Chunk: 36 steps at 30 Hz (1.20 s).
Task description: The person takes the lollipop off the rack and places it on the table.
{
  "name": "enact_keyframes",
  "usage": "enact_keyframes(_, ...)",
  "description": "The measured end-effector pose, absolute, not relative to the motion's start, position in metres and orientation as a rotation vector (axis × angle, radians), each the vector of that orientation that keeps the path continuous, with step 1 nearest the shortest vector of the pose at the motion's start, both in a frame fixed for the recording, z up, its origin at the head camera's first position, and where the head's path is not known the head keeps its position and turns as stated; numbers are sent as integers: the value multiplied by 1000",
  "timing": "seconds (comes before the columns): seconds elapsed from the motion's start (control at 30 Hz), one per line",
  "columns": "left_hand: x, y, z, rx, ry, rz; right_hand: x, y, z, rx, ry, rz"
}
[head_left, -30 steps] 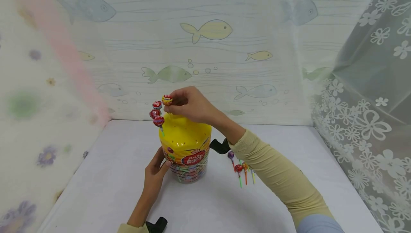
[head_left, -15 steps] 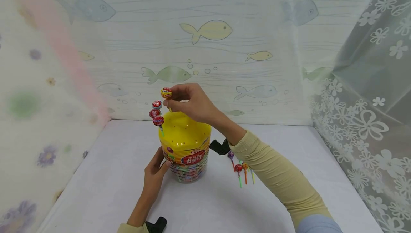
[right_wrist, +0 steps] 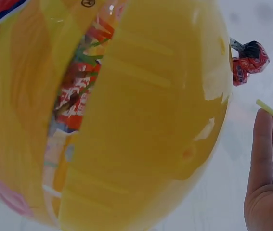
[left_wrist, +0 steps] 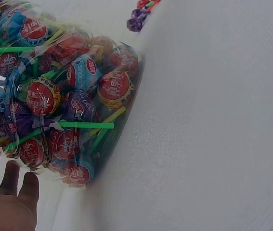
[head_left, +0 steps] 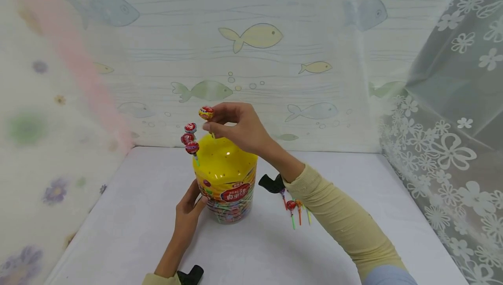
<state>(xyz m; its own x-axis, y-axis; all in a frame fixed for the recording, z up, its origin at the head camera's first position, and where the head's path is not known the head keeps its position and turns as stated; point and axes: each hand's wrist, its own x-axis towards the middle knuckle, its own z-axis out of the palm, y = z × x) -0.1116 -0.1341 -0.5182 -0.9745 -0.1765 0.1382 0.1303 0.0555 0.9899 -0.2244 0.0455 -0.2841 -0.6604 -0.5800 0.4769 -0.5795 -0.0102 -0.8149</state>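
Observation:
A tall clear jar (head_left: 229,211) packed with wrapped lollipops, under a yellow lid (head_left: 224,163) dotted with small holes, stands upright. On its lower left side my left hand (head_left: 190,211) rests, thumb toward me; the left wrist view shows straight fingers (left_wrist: 29,187) against the clear wall. Above the lid my right hand (head_left: 239,125) pinches a lollipop with a red-and-yellow wrapper (head_left: 206,112) by its stick. The yellow stick's lower end (right_wrist: 268,109) shows below the fingers in the right wrist view. Several red-wrapped lollipops (head_left: 191,147) stand in the lid's left edge.
Several more lollipops (head_left: 291,206) lie on the white table (head_left: 129,215) to the right of the jar, partly behind the right sleeve (head_left: 334,215). Black wrist cameras (head_left: 271,184) are strapped at both wrists. A fish-patterned curtain (head_left: 251,71) hangs behind the table.
My right hand has risen slightly with the yellow-and-red lollipop, then shifted a little right; more of its stick now shows above the lid. My left hand has stayed on the jar.

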Motion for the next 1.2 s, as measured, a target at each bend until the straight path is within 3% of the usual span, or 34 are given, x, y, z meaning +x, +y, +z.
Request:
enact_keyframes(0.63,-126,-144,-514,62,-2150,-2010,-218,76,-294,-1188,2285,-1935)
enact_keyframes(1.2,-135,-150,-513,70,-2194,-2009,-203,126,-343,-945,2427,-1923)
